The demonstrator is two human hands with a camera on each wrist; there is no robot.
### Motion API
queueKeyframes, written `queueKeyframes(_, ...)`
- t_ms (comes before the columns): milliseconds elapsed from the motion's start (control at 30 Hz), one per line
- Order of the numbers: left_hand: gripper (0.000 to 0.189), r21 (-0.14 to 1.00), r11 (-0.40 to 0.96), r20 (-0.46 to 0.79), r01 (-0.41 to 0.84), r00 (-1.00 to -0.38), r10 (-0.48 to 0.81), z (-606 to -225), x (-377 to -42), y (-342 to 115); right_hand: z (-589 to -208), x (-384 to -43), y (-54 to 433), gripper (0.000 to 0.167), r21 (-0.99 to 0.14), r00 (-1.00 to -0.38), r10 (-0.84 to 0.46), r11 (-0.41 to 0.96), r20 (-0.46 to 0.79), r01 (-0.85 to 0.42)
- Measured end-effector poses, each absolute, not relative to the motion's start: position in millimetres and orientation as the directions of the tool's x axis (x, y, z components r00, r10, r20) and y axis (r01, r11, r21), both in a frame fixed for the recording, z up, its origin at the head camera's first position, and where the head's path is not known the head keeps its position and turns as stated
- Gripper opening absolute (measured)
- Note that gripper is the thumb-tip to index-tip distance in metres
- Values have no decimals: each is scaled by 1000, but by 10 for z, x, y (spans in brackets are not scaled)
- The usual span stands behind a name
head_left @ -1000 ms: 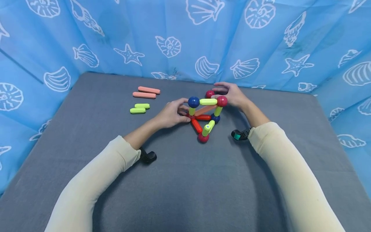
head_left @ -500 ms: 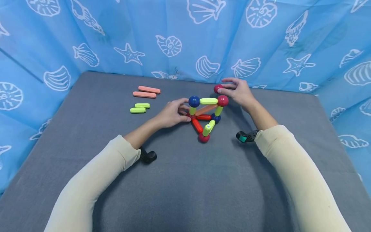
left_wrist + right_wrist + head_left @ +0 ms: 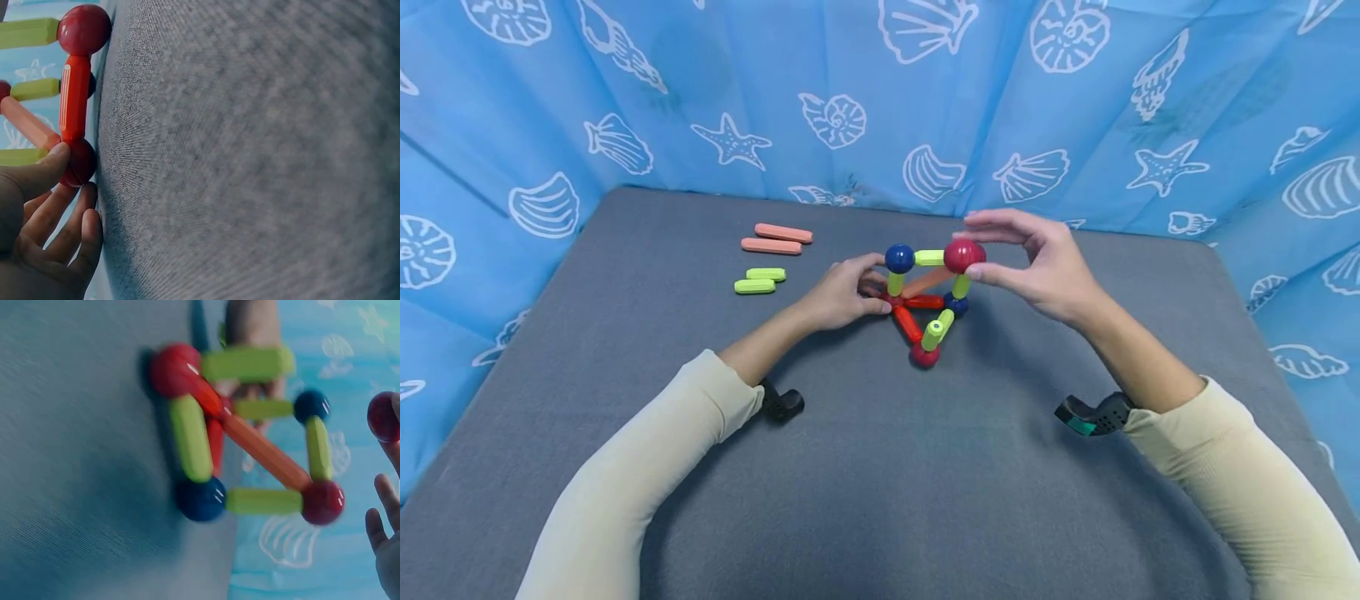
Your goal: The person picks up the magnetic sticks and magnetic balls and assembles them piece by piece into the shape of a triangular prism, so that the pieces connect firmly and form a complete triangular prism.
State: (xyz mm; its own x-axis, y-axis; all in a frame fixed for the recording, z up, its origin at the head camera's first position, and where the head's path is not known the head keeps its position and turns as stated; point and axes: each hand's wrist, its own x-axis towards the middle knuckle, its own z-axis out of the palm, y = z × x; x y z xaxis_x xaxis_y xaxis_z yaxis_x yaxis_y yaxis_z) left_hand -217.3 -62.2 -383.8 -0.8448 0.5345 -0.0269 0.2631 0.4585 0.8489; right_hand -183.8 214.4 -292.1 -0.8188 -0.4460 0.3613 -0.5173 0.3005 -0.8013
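A magnetic stick-and-ball frame [image 3: 907, 323] stands on the table, built of yellow-green, red and salmon rods with red and blue balls. At its left base corner, my left hand [image 3: 848, 293] pinches a red ball [image 3: 80, 164] between thumb and fingers. My right hand [image 3: 1041, 262] holds a loose red ball [image 3: 964, 255], raised in front of the frame's upper red ball [image 3: 322, 502] and hiding it in the head view. A short yellow-green rod [image 3: 932, 335] rises from the front red ball [image 3: 925, 355], its top end bare. A blue ball [image 3: 899, 258] tops the upper left corner.
To the left of the frame lie two salmon rods [image 3: 772, 246] and two yellow-green rods [image 3: 755, 286] on the grey table [image 3: 880, 483]. A blue shell-patterned curtain [image 3: 880, 100] hangs along the back and sides.
From behind the frame, my right hand has lifted the loose red ball and brought it nearer, over the upper right corner. My left hand stays at the base ball.
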Motion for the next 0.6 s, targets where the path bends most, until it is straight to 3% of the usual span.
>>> queueKeyframes(100,62,851,458,-31,258,-845,534,-3835,-2177,-624,-3014,-1702,2093,54,-747,-763,-519,309,386,-588)
queueKeyframes(267,62,855,452,-33,254,-844,536,-3839,-2183,-627,-3180,-1571,2047,57,-702,-720,-574,321,390,-636)
queueKeyframes(600,61,860,447,-36,246,-845,534,-3851,-2185,-621,-3275,-1500,2025,55,-661,-708,-589,357,389,-660)
